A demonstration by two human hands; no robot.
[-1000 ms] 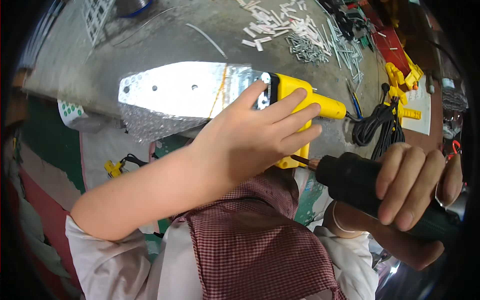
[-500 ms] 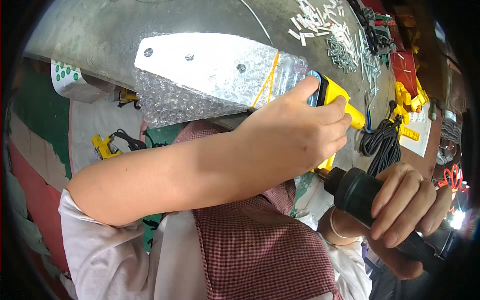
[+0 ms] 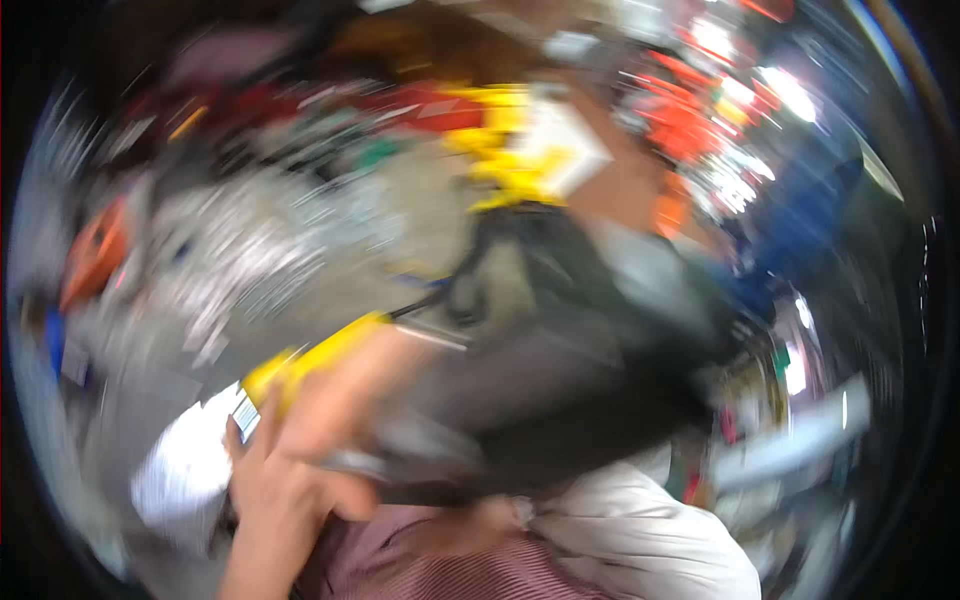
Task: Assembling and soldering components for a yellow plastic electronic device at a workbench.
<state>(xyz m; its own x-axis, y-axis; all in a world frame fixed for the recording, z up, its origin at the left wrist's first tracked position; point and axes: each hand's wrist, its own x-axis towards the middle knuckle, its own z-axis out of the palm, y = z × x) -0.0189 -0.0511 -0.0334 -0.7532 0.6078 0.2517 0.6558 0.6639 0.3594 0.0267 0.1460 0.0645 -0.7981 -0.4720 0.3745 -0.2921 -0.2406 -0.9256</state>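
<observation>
Motion smears most of this view. At the lower left, my left hand [image 3: 280, 485] is closed around a yellow plastic tool body [image 3: 335, 340] with a pale label-like patch near its end. Just beyond it lies a white, blurred panel [image 3: 185, 465], which matches the bubble-wrapped piece seen earlier. A large dark, smeared shape [image 3: 560, 390] crosses the middle; I cannot make out what it is. Low in the middle, my right hand [image 3: 455, 530] shows only as a blur beneath that shape. Its fingers are hidden, as is anything in them.
Small metal and white parts [image 3: 240, 260] are strewn on the grey bench [image 3: 410, 180]. Yellow pieces [image 3: 500, 150] lie beside a white sheet [image 3: 575, 140] and a black cable [image 3: 470, 275]. Orange-red coils [image 3: 680, 125] are farther right.
The view has swung to the right and blurred. The yellow tool body now appears lower left, still in my left hand. The black power screwdriver in my right hand is no longer clearly visible.
</observation>
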